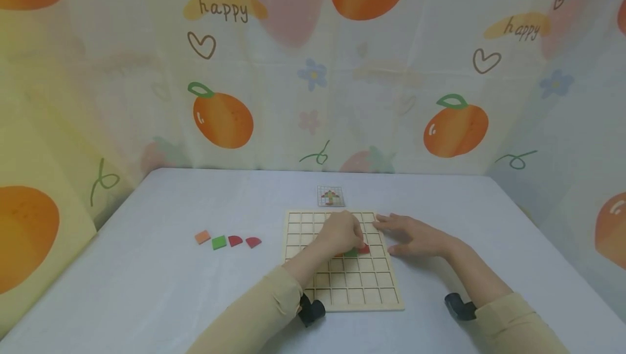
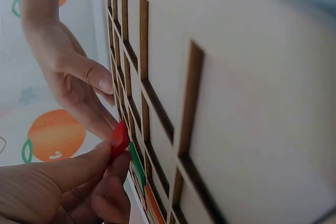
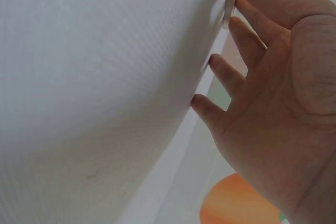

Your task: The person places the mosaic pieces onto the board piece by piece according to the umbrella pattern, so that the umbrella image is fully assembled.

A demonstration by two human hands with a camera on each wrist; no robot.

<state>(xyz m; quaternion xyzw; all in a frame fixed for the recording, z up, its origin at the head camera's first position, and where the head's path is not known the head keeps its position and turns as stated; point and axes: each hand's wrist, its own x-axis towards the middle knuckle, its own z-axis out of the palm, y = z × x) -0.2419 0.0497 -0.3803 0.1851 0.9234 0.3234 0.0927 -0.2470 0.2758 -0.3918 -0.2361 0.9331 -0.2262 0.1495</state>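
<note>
Over the wooden grid board (image 1: pixel 362 292), my left hand (image 1: pixel 340 231) pinches a red quarter-round tile (image 1: pixel 364 248) between thumb and fingers. The left wrist view shows this red tile (image 2: pixel 119 139) tilted against the board, beside a green tile (image 2: pixel 137 163). An orange tile (image 2: pixel 153 204) sits in the board past the green one. My right hand (image 1: pixel 415 235) lies at the board's right edge with fingers spread. In the right wrist view the right hand (image 3: pixel 278 72) has straight fingers, their tips at the tabletop and the board's edge.
Left of the board lie an orange square tile (image 1: pixel 202 236), a green square tile (image 1: pixel 219 242) and two red quarter-round tiles (image 1: pixel 235 241). A small pattern card (image 1: pixel 331 196) lies behind the board on the white table (image 1: pixel 146 289). A fruit-printed curtain (image 1: pixel 367 87) hangs behind.
</note>
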